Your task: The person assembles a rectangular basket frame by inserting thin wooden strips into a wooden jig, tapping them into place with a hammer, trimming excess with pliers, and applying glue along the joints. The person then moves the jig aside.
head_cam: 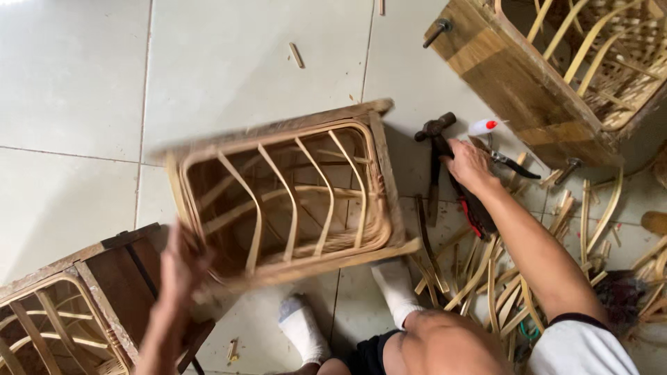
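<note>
The left hand holds a wooden frame by its lower left corner. The fingers curl around the edge, so they are shut on it. The hand looks blurry. The frame is a box shape made of brown, worn wood. Inside it sits a half-made basket of pale cane strips. The strips bend in long curves from the top edge to the bottom edge, with gaps between them. The frame is tilted and lifted up off the tiled floor, just above two feet in white socks.

The right hand reaches away to the right side of the frame. Its fingers rest on a hammer lying on the floor. I cannot tell if they grip it. Pliers with red handles lie just under the wrist. Loose cane pieces are piled near that arm.

One more frame sits just below the left hand, and another stands beyond the right hand.
</note>
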Tool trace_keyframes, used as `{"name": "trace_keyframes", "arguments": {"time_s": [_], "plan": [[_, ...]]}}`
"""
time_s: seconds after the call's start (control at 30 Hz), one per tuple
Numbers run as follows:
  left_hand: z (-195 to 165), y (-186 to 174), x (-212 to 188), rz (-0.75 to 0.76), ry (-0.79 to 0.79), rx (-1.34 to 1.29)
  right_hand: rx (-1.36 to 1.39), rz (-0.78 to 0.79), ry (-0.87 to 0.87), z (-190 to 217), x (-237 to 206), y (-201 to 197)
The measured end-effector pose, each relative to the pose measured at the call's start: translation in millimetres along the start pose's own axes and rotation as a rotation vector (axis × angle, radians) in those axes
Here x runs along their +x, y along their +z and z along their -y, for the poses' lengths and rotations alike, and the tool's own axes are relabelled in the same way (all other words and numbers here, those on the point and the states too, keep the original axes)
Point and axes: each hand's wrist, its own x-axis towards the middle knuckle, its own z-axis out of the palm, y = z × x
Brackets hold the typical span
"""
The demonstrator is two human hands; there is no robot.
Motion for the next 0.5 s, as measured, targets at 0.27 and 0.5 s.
{"name": "trace_keyframes", "arguments": {"time_s": [0.27, 0.5], "plan": [[-31, -14, 95, -0.616, 0.373, 0.261, 0.271, -0.177, 0.037, 0, 9, 0], [-41, 76, -33, -0.320, -0.283, -0.657, 0.852, -0.033, 0.000, 23, -3, 5]]}}
